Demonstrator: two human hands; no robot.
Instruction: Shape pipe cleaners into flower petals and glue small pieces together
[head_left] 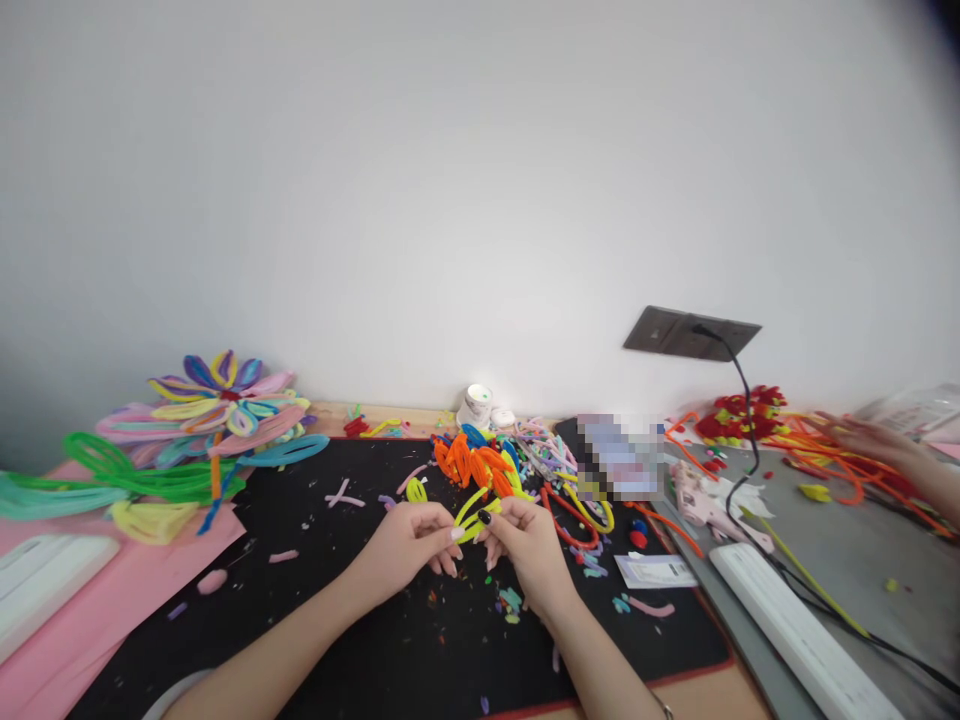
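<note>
Both my hands meet over the black mat (315, 590), pinching a bent yellow pipe cleaner (471, 512) between them. My left hand (411, 540) holds its left end between thumb and fingers. On its right side, my right hand (527, 548) grips it, with a dark nail showing on the thumb. Just behind the hands lies a bunch of orange pipe-cleaner loops (471, 464). A small yellow loop (416, 490) rests behind my left hand. Red and yellow bent pieces (592, 515) lie to the right of my right hand.
A multicoloured pipe-cleaner flower (229, 397) and green loops (127, 470) lie at left. A white cup (476, 405) stands by the wall. At right are a pink glue gun (697, 500), a white power strip (799, 630), a black cable and another person's hand (862, 440).
</note>
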